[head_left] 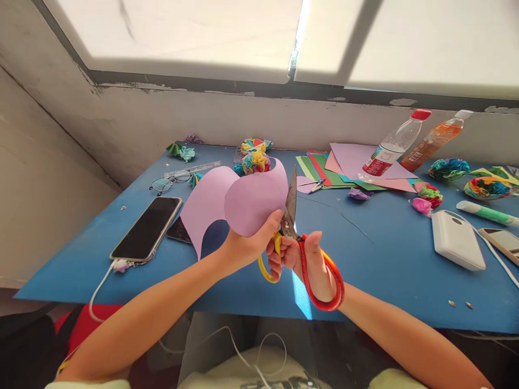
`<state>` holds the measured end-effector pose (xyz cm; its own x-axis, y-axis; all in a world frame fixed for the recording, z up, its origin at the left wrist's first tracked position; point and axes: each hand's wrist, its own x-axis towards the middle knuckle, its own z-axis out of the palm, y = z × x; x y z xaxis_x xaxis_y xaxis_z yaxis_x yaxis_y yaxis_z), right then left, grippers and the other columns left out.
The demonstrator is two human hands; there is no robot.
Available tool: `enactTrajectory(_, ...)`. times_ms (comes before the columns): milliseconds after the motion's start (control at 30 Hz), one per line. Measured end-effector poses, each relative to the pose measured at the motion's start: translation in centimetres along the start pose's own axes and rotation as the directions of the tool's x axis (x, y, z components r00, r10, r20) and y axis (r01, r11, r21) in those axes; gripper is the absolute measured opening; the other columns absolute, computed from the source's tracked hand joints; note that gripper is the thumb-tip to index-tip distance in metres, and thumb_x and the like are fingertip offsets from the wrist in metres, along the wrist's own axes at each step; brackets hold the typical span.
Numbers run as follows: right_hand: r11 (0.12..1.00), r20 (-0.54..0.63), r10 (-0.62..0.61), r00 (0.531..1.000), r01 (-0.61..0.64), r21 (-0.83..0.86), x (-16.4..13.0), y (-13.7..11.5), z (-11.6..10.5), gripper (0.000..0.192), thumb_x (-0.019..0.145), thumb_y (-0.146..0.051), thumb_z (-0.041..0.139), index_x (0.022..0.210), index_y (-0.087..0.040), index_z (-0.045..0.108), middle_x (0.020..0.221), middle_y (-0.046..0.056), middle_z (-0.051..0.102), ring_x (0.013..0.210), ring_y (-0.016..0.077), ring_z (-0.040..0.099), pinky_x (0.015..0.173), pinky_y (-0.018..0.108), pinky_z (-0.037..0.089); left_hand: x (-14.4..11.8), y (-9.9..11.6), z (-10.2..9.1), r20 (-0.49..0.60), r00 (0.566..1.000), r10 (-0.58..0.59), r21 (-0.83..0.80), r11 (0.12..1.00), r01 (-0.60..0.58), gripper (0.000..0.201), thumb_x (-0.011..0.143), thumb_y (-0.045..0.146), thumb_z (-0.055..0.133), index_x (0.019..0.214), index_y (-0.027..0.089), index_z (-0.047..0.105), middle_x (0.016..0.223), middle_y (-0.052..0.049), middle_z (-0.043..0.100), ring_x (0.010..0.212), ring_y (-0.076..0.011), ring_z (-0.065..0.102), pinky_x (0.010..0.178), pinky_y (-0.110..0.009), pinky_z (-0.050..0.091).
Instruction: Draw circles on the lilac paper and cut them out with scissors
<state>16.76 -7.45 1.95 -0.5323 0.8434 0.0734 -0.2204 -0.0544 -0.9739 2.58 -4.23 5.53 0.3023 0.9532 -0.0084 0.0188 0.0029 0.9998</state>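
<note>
My left hand (pixel 259 237) grips a sheet of purple paper (pixel 211 194) above the blue table, its thumb pressed on the sheet. A rounded piece of the purple paper curls up over the hand, with a curved cut-out below and to its left. Around the handles of a pair of scissors (pixel 290 208) my right hand (pixel 304 256) is closed, the thumb through the red loop and fingers through the yellow one. The blades point up at the right edge of the rounded paper. Whether they touch the paper I cannot tell.
A phone (pixel 146 229) with a cable and eyeglasses (pixel 170 181) lie at left. Behind are crumpled paper flowers (pixel 255 162) and stacked coloured paper (pixel 340 156) under a red-capped bottle (pixel 395 146) and an orange drink bottle (pixel 438 140). A white power bank (pixel 457 240) lies at right.
</note>
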Motion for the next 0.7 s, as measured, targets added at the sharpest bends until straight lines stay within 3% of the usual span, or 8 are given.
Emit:
enactTrajectory(133, 1.0, -0.014, -0.002, 1.0, 0.002, 0.015, 0.0, 0.1, -0.1, 0.081, 0.073, -0.089, 0.012, 0.085, -0.019, 0.053, 0.069, 0.002, 0.041, 0.061, 0.0167, 0.04, 0.06, 0.035, 0.042, 0.2, -0.1, -0.2, 0.051, 0.999, 0.003, 0.012, 1.0, -0.004, 0.052, 0.086, 0.054, 0.054, 0.049, 0.017, 0.052, 0.045, 0.0, 0.056, 0.042, -0.013, 0.06, 0.051, -0.024, 0.056)
enactTrajectory(267, 0.997, -0.032, 0.019, 0.999, -0.017, 0.069, 0.1, 0.1, -0.2, 0.079, 0.07, -0.09, 0.02, 0.083, -0.019, 0.05, 0.07, 0.0, 0.035, 0.059, 0.0136, 0.035, 0.056, 0.031, 0.037, 0.5, -0.2, -0.4, -0.07, 0.988, 0.137, 0.017, 0.991, -0.136, 0.032, 0.08, 0.045, 0.065, 0.064, 0.018, 0.062, 0.059, 0.001, 0.063, 0.057, -0.012, 0.062, 0.057, -0.021, 0.055)
enactTrajectory(400, 0.991, -0.03, 0.054, 0.998, -0.049, 0.128, 0.2, 0.0, -0.2, 0.074, 0.071, -0.09, 0.025, 0.076, -0.019, 0.044, 0.069, -0.002, 0.028, 0.056, 0.0109, 0.029, 0.052, 0.028, 0.031, 0.6, -0.2, -0.4, -0.082, 0.983, 0.163, 0.012, 0.987, -0.162, 0.023, 0.079, 0.04, 0.067, 0.075, 0.018, 0.065, 0.073, 0.0, 0.067, 0.068, -0.0134, 0.063, 0.062, -0.021, 0.054)
enactTrajectory(533, 0.989, -0.024, 0.074, 0.997, -0.07, 0.128, 0.2, -0.1, -0.3, 0.076, 0.066, -0.093, 0.026, 0.075, -0.02, 0.041, 0.066, -0.003, 0.027, 0.054, 0.0098, 0.027, 0.05, 0.027, 0.029, 0.5, 0.0, -0.6, -0.022, 0.988, 0.156, 0.015, 0.988, -0.155, 0.024, 0.08, 0.036, 0.066, 0.066, 0.017, 0.059, 0.063, 0.001, 0.059, 0.06, -0.0111, 0.057, 0.058, -0.021, 0.051)
enactTrajectory(700, 0.992, -0.04, 0.093, 0.995, -0.089, 0.083, 0.1, -0.5, -0.4, 0.076, 0.066, -0.093, 0.024, 0.075, -0.019, 0.04, 0.066, -0.004, 0.025, 0.053, 0.0088, 0.023, 0.049, 0.025, 0.026, 0.9, 0.1, -1.2, 0.073, 0.989, 0.129, -0.098, 0.988, -0.121, 0.036, 0.079, 0.038, 0.065, 0.055, 0.018, 0.048, 0.053, 0.003, 0.042, 0.052, -0.0091, 0.043, 0.049, -0.021, 0.043)
